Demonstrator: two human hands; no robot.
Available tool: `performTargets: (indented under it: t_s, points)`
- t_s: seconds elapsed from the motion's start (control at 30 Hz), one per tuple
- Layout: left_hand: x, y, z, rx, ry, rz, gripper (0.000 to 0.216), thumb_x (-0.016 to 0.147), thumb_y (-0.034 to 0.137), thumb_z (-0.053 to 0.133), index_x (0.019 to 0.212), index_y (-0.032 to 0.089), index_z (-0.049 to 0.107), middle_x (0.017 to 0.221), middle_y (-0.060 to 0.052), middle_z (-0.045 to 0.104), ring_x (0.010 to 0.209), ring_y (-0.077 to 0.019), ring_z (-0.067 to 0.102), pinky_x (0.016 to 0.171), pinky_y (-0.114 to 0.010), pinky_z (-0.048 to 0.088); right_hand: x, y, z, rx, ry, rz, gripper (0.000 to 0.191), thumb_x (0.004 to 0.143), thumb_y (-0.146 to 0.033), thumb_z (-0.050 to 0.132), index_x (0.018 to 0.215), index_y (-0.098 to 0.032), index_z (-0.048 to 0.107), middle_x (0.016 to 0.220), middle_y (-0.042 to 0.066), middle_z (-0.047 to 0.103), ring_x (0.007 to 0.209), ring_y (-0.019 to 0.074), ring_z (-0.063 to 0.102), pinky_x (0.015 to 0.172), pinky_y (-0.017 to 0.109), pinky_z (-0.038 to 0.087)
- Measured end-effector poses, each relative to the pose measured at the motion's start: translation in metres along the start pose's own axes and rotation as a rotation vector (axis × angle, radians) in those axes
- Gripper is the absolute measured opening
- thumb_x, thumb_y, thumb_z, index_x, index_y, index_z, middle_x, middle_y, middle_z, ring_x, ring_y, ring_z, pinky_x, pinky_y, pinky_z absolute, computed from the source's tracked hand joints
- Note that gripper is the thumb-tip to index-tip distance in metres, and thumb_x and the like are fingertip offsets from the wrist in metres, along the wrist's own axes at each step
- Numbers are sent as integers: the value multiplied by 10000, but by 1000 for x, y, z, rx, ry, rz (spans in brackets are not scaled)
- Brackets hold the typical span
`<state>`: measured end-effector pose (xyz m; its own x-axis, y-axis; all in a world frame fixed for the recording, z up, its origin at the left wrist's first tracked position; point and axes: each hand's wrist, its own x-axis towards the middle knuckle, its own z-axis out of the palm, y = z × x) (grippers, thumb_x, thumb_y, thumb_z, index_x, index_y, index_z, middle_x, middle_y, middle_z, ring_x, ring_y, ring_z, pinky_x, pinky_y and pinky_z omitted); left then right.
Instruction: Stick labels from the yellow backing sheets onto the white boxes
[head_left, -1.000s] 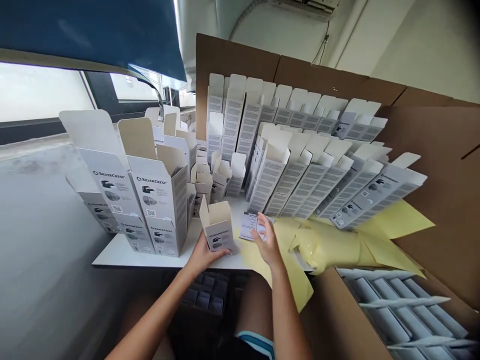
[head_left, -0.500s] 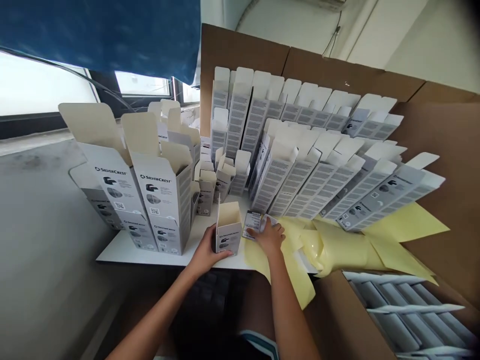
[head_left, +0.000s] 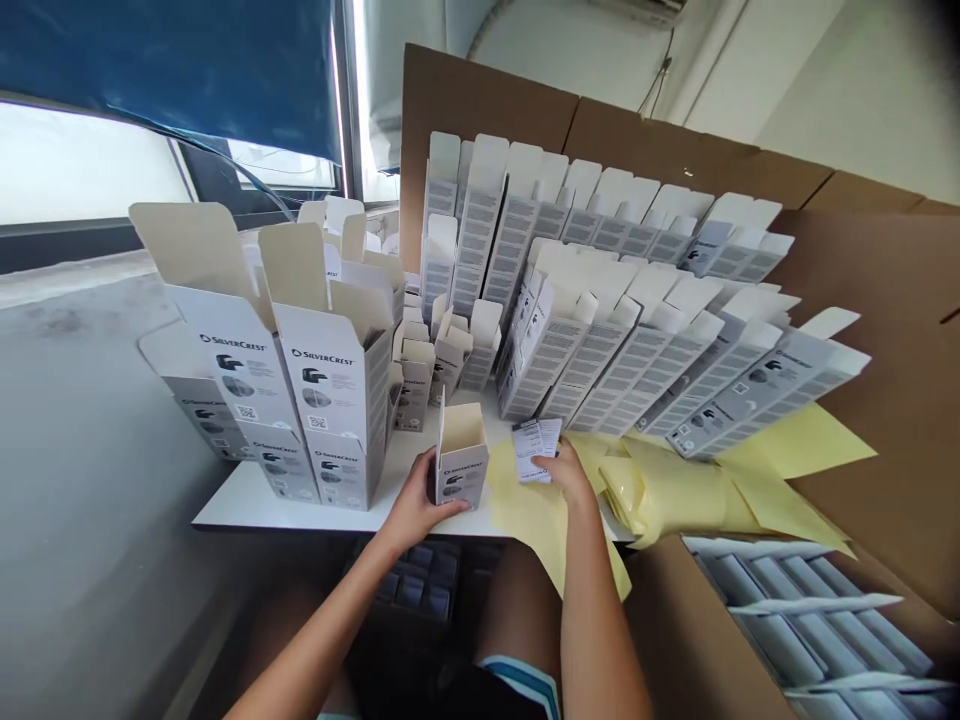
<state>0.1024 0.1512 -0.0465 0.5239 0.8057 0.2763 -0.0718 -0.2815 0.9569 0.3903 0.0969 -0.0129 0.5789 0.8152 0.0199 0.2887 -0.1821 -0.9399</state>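
My left hand [head_left: 415, 507] grips a small open white carton [head_left: 460, 464] standing upright near the front edge of the white table [head_left: 247, 500]; its top flaps are up. My right hand [head_left: 568, 473] pinches a folded white leaflet [head_left: 535, 438] with printed text, held just right of the carton, above a yellow sheet [head_left: 536, 510]. The leaflet is outside the carton.
Larger open SilverCrest boxes [head_left: 330, 395] stand at the left. Rows of flat-folded cartons [head_left: 637, 345] lean inside a big cardboard box [head_left: 885, 330] behind and right. Crumpled yellow paper [head_left: 675, 490] lies at the right. A carton of white tubes [head_left: 817, 620] sits at lower right.
My right hand has lifted the leaflet off the yellow sheet and turned it upright. The left hand keeps hold of the small carton, which now stands straighter.
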Motion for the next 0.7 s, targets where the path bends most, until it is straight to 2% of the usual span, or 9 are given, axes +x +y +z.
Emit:
performTargets:
  t_s: [0.1, 0.2, 0.27, 0.33, 0.4, 0.47, 0.57, 0.63, 0.7]
  points:
    - [0, 0, 0, -15, -4, 14, 879, 707, 321, 883, 1444, 204, 417, 1394, -153, 559, 1346, -354, 515, 1154, -524, 383, -18, -4, -13, -14, -11, -19, 487, 621, -487, 673, 976, -153, 667, 942, 154, 765, 843, 349, 728, 744, 466, 573]
    - [-1, 2, -1, 29, 1, 36, 884, 710, 330, 882, 1457, 211, 423, 1421, -151, 530, 1366, -362, 484, 1166, -530, 359, -38, -24, -35, -54, -25, -101, 461, 708, -488, 620, 1039, -171, 677, 1079, 151, 760, 947, 338, 720, 814, 466, 576]
    - [-1, 4, -2, 70, -3, 61, 894, 712, 339, 881, 1472, 225, 424, 1433, -144, 516, 1369, -363, 472, 1170, -528, 350, -48, -53, -52, -91, -50, -176, 467, 766, -488, 612, 1119, -191, 679, 1170, 130, 742, 1034, 328, 696, 896, 473, 556]
    - [-1, 5, -4, 93, -26, 89, 895, 721, 354, 875, 1487, 237, 427, 1439, -139, 513, 1369, -363, 468, 1173, -524, 347, -55, -94, -68, -171, -95, -292, 394, 808, -454, 629, 1111, -215, 709, 1178, 102, 741, 1094, 317, 663, 991, 474, 506]
    - [-1, 6, -6, 93, -60, 103, 891, 735, 376, 867, 1499, 245, 428, 1443, -135, 515, 1373, -362, 464, 1177, -522, 343, -60, -139, -78, -490, -204, -594, 328, 919, -396, 539, 1141, -248, 729, 1168, 90, 739, 1115, 301, 643, 1027, 477, 473]
    - [-1, 6, -7, 76, -84, 102, 883, 753, 393, 853, 1510, 253, 422, 1450, -131, 515, 1381, -357, 460, 1184, -520, 338, -64, -178, -82, -686, -423, -777, 360, 976, -314, 446, 1212, -283, 716, 1183, 73, 734, 1113, 281, 636, 1003, 465, 486]
    - [-1, 5, -8, 66, -94, 99, 900, 752, 401, 855, 1523, 269, 411, 1464, -124, 504, 1390, -355, 450, 1189, -513, 336, -67, -214, -76, -883, -631, -772, 449, 995, -245, 364, 1319, -331, 663, 1182, 68, 722, 1060, 265, 649, 910, 433, 527]
    - [-1, 3, -8, 73, -89, 105, 927, 744, 400, 862, 1534, 278, 394, 1472, -125, 493, 1394, -357, 444, 1189, -513, 335, -65, -222, -69, -965, -700, -698, 477, 1002, -248, 342, 1386, -348, 606, 1193, 75, 706, 1045, 259, 660, 891, 422, 534]
    - [-1, 2, -8, 80, -85, 117, 947, 741, 396, 865, 1544, 278, 376, 1478, -130, 484, 1394, -358, 440, 1189, -518, 333, -60, -222, -62, -973, -771, -651, 481, 1009, -268, 338, 1429, -329, 565, 1268, 77, 682, 1119, 258, 650, 954, 423, 515]
